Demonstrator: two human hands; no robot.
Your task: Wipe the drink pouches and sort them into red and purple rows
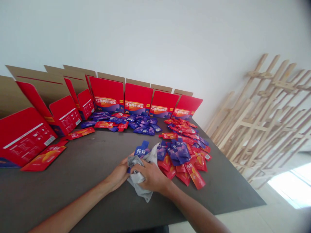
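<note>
The blue pouch [141, 151] looks glossy plastic, the rag [143, 193] wrinkled cloth, the boxes [107, 89] smooth cardboard, the tabletop [104, 150] matt.

Pouch [141, 150] purple-blue, white-lettered; cloth [137, 177] grey-white; boxes [138, 92] red outside, tan inside; tabletop [109, 149] dark grey.

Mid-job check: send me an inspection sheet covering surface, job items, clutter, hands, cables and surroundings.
Surface: dark grey table.
Job's things: blue pouch in hand, with a grey cloth against it.
Clutter: mixed pouch pile on the right; more loose pouches before the open boxes.
Hands: left hand holds the pouch; right hand grips the cloth.
Cables: nothing seen.
Surroundings: pale wall behind; wooden frames at right.
</note>
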